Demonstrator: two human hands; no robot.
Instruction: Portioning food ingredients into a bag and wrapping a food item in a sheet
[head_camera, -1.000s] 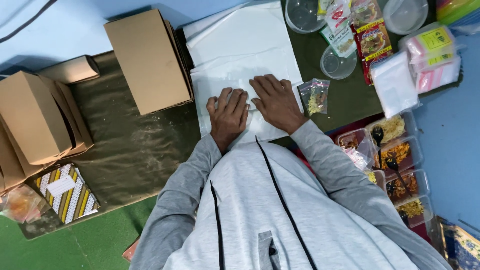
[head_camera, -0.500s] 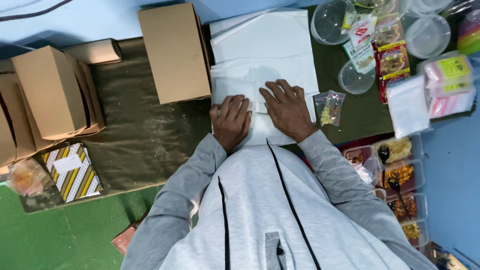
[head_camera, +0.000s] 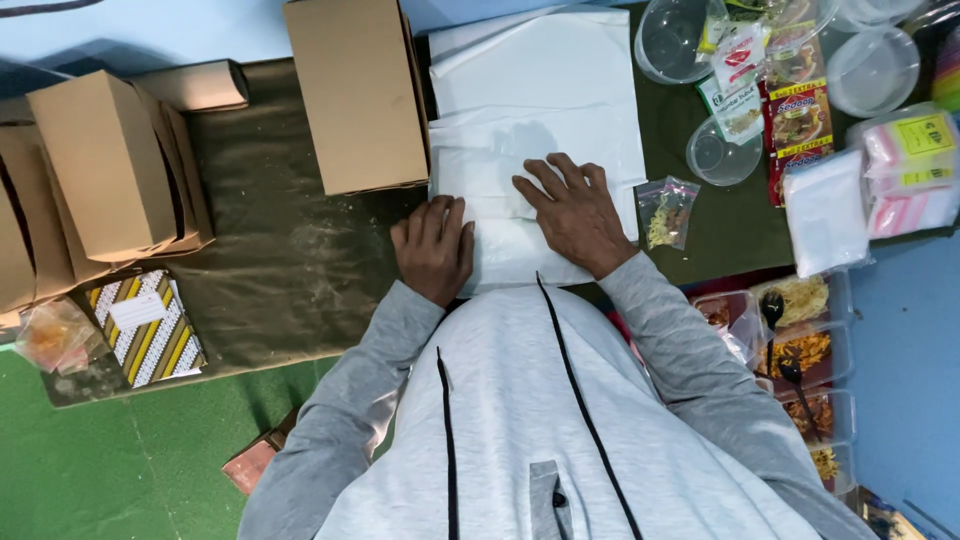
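Note:
A stack of white paper sheets (head_camera: 540, 90) lies on a dark olive cloth (head_camera: 290, 250) in front of me. My right hand (head_camera: 575, 213) presses flat on the near sheet, fingers spread. My left hand (head_camera: 433, 248) lies flat at the sheet's left edge, fingers together, partly on the cloth. Neither hand grips anything. Grey sleeves cover both arms.
A closed brown cardboard box (head_camera: 355, 95) stands left of the paper, with more boxes (head_camera: 105, 165) at far left and a striped box (head_camera: 145, 328) below. A small snack bag (head_camera: 667, 212), clear round tubs (head_camera: 723, 155), sachets (head_camera: 797, 115) and food trays (head_camera: 800, 350) lie right.
My left hand has slid left from the middle of the sheet to its left edge. My right hand stays pressed on the paper. The view has shifted slightly.

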